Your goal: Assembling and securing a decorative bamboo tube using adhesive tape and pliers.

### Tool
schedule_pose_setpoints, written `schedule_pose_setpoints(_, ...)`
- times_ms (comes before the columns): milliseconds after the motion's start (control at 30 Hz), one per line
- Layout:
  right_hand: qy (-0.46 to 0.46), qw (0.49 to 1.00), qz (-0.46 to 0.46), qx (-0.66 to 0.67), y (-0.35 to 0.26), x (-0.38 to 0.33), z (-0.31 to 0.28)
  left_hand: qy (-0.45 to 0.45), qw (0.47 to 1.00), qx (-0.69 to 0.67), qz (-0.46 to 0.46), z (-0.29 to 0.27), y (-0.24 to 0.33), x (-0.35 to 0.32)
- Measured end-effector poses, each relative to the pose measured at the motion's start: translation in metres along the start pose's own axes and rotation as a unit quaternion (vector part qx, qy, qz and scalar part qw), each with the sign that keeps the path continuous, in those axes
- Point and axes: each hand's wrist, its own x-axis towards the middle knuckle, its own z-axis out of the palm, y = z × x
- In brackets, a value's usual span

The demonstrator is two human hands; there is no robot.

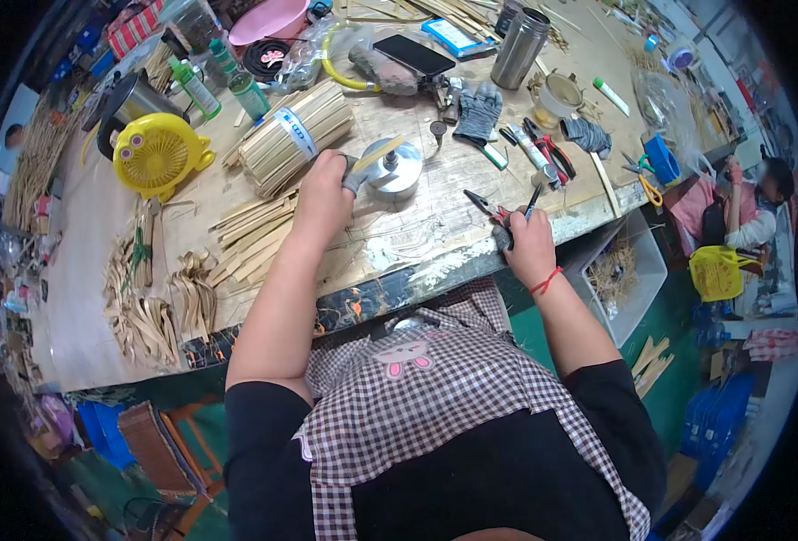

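My left hand (323,198), with grey cloth on its fingertips, is closed on the near end of a pale bamboo strip (381,155). The strip reaches across a round shiny metal disc (397,176) that has a dark centre post. A thick bundle of bamboo strips (295,140), bound with a blue-and-white band, lies just beyond this hand. At the table's front edge my right hand (530,242) is closed round pliers (482,204) with dark jaws and a bit of red grip. A slim dark blue tool (533,202) sticks up by its fingers; its lower part is hidden.
Loose strips (254,234) and curled strips (146,311) lie at left, near a yellow fan (155,155). Grey gloves (480,110), red-handled pliers (552,153), a phone (414,55) and a steel flask (520,50) stand farther back. A grey bin (647,279) sits below right; another person (746,203) is beyond.
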Motion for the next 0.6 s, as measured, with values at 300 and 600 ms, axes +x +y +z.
schedule_pose_setpoints(300, -0.022, 0.999, -0.011, -0.045, -0.007, -0.006, -0.003, 0.0, 0.999, 0.028, 0.033, -0.004, -0.009, 0.005)
schedule_pose_setpoints(600, -0.025, 0.935, 0.149, 0.319, -0.017, 0.011, -0.015, 0.022, 0.999, 0.008, 0.045, -0.009, -0.014, 0.0)
